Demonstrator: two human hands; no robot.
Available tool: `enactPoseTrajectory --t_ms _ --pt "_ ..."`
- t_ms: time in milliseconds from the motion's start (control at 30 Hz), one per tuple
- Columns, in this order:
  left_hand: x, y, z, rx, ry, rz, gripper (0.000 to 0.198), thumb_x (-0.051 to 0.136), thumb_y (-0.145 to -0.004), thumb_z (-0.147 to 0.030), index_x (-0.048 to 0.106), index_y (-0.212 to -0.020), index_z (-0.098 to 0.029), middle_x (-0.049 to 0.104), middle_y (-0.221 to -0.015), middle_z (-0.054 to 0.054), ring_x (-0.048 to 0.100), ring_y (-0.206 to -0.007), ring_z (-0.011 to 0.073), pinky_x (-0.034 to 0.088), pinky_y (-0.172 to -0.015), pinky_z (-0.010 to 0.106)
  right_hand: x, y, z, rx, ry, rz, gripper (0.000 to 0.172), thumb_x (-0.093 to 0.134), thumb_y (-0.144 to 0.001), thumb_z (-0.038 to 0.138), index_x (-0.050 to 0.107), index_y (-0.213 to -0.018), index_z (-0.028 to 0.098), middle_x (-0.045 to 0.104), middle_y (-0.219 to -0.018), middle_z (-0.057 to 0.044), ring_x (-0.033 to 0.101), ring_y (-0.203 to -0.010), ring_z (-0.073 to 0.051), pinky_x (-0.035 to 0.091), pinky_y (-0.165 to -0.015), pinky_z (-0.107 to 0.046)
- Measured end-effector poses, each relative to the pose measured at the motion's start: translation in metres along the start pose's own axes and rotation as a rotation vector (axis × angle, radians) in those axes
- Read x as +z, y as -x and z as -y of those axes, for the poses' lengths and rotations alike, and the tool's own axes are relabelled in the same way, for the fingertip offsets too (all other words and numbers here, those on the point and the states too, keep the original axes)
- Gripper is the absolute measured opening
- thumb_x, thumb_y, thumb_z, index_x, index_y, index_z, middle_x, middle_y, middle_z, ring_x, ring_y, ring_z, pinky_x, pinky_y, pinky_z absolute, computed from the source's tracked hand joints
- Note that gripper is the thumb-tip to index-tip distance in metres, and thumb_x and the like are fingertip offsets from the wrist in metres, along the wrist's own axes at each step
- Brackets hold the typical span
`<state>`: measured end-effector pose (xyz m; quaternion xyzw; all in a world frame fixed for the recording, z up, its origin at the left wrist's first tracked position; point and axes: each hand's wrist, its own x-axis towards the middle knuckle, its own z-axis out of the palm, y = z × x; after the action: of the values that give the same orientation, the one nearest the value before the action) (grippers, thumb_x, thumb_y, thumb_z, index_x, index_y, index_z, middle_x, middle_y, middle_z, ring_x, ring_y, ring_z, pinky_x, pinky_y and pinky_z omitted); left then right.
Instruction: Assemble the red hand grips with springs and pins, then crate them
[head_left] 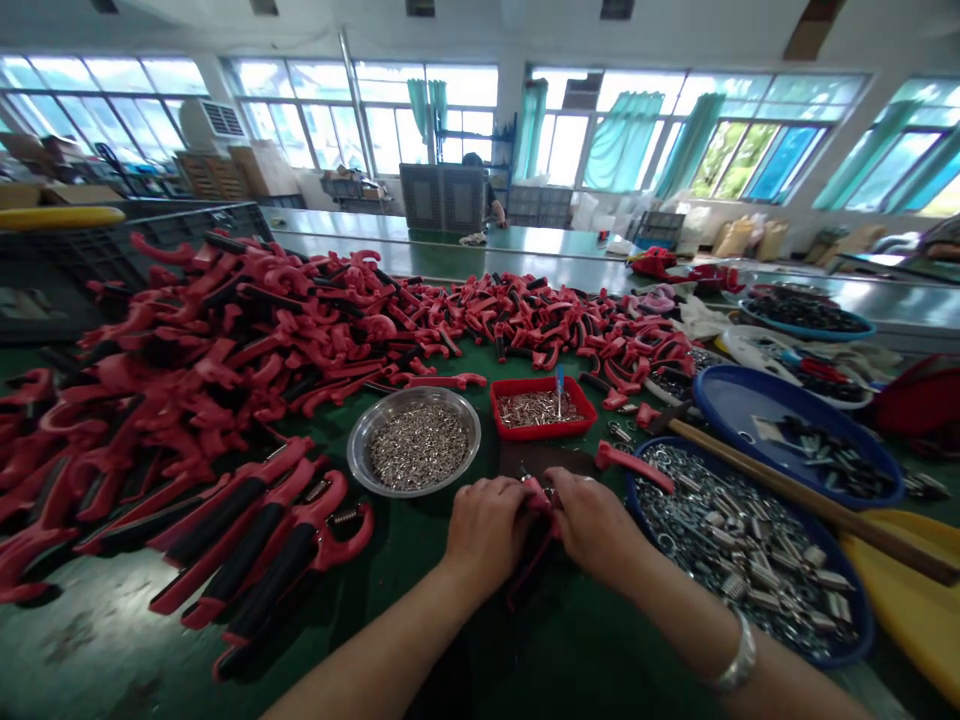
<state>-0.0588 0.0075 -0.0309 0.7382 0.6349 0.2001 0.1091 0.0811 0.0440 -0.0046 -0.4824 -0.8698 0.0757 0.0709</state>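
Both hands meet over a dark pad (pixel 536 458) at the table's front. My left hand (pixel 487 525) pinches a red plier-like tool part (pixel 538 497) from the left, fingers closed around it. From the other side, my right hand (pixel 596 525) grips the same part; a ring and a silver bracelet show on this arm. Part of the piece is hidden by the fingers. Just beyond stand a red tray (pixel 544 432) of small metal pins and a clear bowl (pixel 360 470) of small metal pieces. Near my right hand lies a loose red handle (pixel 637 466).
A large heap of red and black handles (pixel 300 320) covers the left and back. Several assembled tools with springs (pixel 277 540) lie front left. Right of me are a blue tray of springs (pixel 765 560), a hammer (pixel 795 490) across it, and another blue tray (pixel 727 390).
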Motion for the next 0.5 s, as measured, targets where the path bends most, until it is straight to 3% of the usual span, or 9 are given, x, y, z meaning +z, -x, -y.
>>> enactPoseTrajectory --t_ms 133,233,400,500 --pt "0.003 0.002 0.007 0.001 0.062 0.032 0.021 0.047 -0.084 -0.029 0.058 -0.102 -0.025 0.062 -0.101 0.001 0.055 -0.090 0.0179 0.041 -0.076 0.030 0.002 -0.001 0.014 -0.043 0.243 -0.006 0.034 0.041 -0.072 -0.004 0.056 -0.098 0.011 0.065 -0.089 -0.015 0.060 -0.083 -0.026 0.048 -0.073 -0.035" --pt "0.005 0.003 0.010 0.010 0.107 0.013 0.022 0.047 -0.084 -0.029 0.058 -0.103 -0.026 0.061 -0.102 0.002 0.055 -0.092 0.0178 0.041 -0.078 0.029 0.015 0.002 0.012 -0.102 0.285 -0.123 0.036 0.039 -0.074 -0.003 0.054 -0.103 0.012 0.065 -0.094 -0.015 0.060 -0.088 -0.026 0.048 -0.079 -0.036" --pt "0.007 0.002 0.012 0.022 0.146 -0.002 0.024 0.042 -0.086 -0.030 0.059 -0.103 -0.025 0.061 -0.102 0.002 0.055 -0.091 0.0171 0.043 -0.079 0.028 0.043 0.009 -0.010 -0.194 0.125 -0.405 0.027 0.037 -0.083 0.009 0.051 -0.106 0.012 0.065 -0.091 -0.014 0.060 -0.088 -0.025 0.048 -0.078 -0.040" --pt "0.008 0.001 0.012 0.009 0.166 -0.009 0.024 0.043 -0.086 -0.032 0.058 -0.104 -0.028 0.061 -0.102 0.001 0.054 -0.092 0.0166 0.043 -0.081 0.028 0.050 0.011 -0.023 -0.098 -0.095 -0.515 0.022 0.039 -0.086 0.024 0.053 -0.101 0.014 0.065 -0.086 -0.011 0.061 -0.080 -0.023 0.050 -0.073 -0.038"
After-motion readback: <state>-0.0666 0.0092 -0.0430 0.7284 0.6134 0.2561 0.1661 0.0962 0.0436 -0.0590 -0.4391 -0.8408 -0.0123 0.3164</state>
